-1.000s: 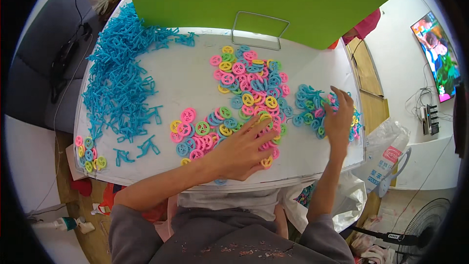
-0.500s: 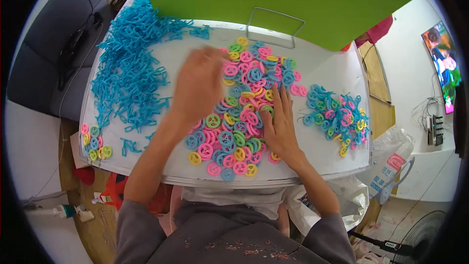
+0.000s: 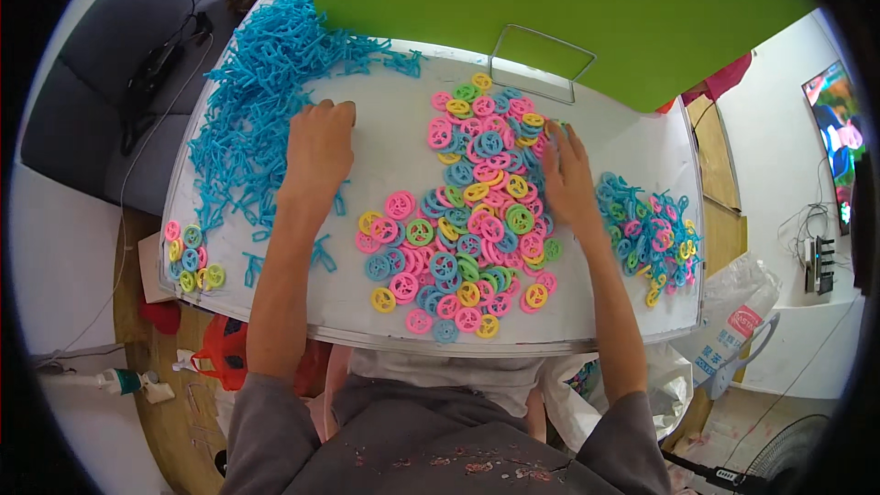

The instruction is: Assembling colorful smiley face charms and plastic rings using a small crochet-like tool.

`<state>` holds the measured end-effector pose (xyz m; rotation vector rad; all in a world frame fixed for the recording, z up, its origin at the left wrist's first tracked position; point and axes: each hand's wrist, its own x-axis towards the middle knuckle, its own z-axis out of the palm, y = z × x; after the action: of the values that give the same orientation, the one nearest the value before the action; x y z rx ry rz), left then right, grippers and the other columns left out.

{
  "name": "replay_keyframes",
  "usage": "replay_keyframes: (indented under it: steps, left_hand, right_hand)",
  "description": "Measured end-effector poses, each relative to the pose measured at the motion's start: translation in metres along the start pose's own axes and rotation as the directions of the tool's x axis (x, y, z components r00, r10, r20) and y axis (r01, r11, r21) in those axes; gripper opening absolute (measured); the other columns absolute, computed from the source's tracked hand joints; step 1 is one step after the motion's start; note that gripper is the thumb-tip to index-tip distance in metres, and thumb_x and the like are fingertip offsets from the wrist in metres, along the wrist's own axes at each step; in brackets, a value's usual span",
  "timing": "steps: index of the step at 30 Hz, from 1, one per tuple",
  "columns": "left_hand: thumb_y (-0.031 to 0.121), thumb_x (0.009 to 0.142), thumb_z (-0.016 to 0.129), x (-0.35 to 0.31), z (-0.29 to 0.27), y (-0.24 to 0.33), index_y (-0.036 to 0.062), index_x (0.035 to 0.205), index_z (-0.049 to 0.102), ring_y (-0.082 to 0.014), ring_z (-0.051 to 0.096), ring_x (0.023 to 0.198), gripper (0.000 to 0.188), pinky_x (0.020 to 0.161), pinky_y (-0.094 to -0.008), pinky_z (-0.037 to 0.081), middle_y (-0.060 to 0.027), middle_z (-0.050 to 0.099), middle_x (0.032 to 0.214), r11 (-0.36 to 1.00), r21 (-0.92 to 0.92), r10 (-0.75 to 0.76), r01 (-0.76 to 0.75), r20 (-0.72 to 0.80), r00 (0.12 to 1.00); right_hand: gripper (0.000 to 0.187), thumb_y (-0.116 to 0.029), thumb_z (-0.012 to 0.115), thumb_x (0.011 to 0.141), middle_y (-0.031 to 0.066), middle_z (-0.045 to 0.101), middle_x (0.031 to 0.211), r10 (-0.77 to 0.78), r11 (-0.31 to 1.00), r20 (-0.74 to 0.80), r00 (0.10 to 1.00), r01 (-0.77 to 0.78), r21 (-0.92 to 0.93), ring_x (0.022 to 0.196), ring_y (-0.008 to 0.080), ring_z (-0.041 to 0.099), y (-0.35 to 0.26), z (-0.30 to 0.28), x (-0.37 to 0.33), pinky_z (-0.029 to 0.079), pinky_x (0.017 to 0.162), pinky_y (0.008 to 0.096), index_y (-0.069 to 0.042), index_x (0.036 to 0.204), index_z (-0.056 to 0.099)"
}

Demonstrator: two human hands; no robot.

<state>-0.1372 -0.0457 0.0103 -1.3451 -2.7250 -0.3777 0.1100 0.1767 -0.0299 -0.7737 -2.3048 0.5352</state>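
White counter is filling the middle of the frame, green board along the top. Left hand is curling loosely at the edge of the blue stick pile, upper left; can't tell if its grip is actually holding one. Right hand is lying flat and open on the right edge of the colourful ring pile, gripping nothing. Rings near the front edge are probably risking a slide off, and blue sticks are likely getting dragged into them.
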Motion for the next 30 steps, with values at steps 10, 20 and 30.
replay_keyframes:
  steps: [10,20,30]
  left_hand:
    - [0.005,0.076,0.067,0.061,0.025,0.039,0.0034,0.099,0.064,-0.0346,0.057,0.098,0.023,0.082,-0.0439,0.046,-0.015,0.061,0.102,0.968,-0.077,0.186,-0.237,-0.414,0.891]
    - [0.006,0.075,0.068,0.074,0.043,0.042,0.0066,0.102,0.061,-0.0325,0.057,0.101,0.028,0.083,-0.0438,0.046,-0.0116,0.062,0.098,0.939,0.094,0.344,-0.331,-0.26,0.902]
    - [-0.003,0.076,0.063,0.051,0.015,0.037,0.0022,0.095,0.06,-0.0309,0.062,0.079,0.02,0.067,-0.0394,0.049,-0.0132,0.062,0.084,0.923,-0.198,0.262,-0.331,-0.308,0.915]
  right_hand:
    - [0.037,-0.022,0.047,0.095,0.0203,0.05,0.131,-0.058,0.997,0.073,0.996,0.053,0.063,0.125,0.0358,0.044,-0.017,-0.006,0.029,0.032,0.106,0.0397,-0.005,0.127,0.051]
    - [0.034,-0.024,0.051,0.093,0.0192,0.055,0.125,-0.279,0.95,0.255,0.926,0.228,0.212,0.117,0.0358,0.049,-0.041,0.004,0.024,0.038,0.099,0.0412,-0.005,0.119,0.057]
    - [0.017,-0.014,0.061,0.088,0.0112,0.069,0.088,-0.029,0.94,0.045,0.999,0.012,0.341,0.088,0.0201,0.066,-0.026,-0.001,0.029,0.05,0.077,0.0309,0.001,0.094,0.066]
